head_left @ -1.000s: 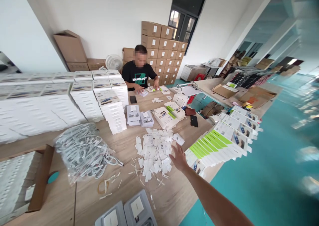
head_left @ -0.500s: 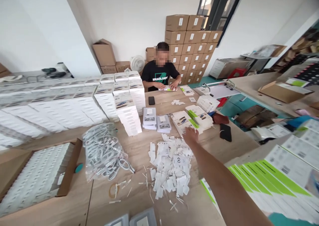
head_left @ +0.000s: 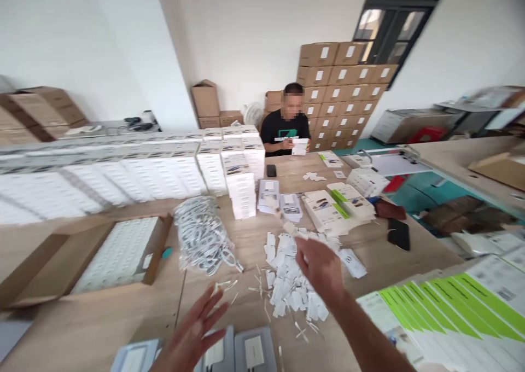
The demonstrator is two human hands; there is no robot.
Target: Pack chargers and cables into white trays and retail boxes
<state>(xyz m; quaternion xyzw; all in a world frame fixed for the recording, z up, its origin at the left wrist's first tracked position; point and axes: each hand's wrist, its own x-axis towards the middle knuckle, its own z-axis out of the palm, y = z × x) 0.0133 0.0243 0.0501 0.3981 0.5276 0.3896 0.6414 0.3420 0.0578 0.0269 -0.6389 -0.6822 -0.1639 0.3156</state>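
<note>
My left hand (head_left: 199,328) is open with fingers spread, above the near edge of the table beside grey trays (head_left: 255,351) with white inserts. My right hand (head_left: 322,262) hangs over a heap of white paper slips (head_left: 283,284), its fingers curled together. Blurred pale pieces show just beyond its fingertips; whether they are held I cannot make out. A printed white packet (head_left: 353,263) lies right of that hand. Flat white-and-green cartons (head_left: 326,210) and more filled grey trays (head_left: 291,207) lie beyond the heap.
A bag of white cables (head_left: 205,235) and an open cardboard box (head_left: 159,251) of white pieces are at left. White boxes (head_left: 240,191) stand stacked behind them. Green-striped cartons (head_left: 451,306) fill the near right. A co-worker (head_left: 287,128) sits opposite, holding a white box (head_left: 300,146).
My right hand has drawn back from the flat cartons to over the slips. My left hand has come into view. The view has shifted left, and the co-worker has lifted a box.
</note>
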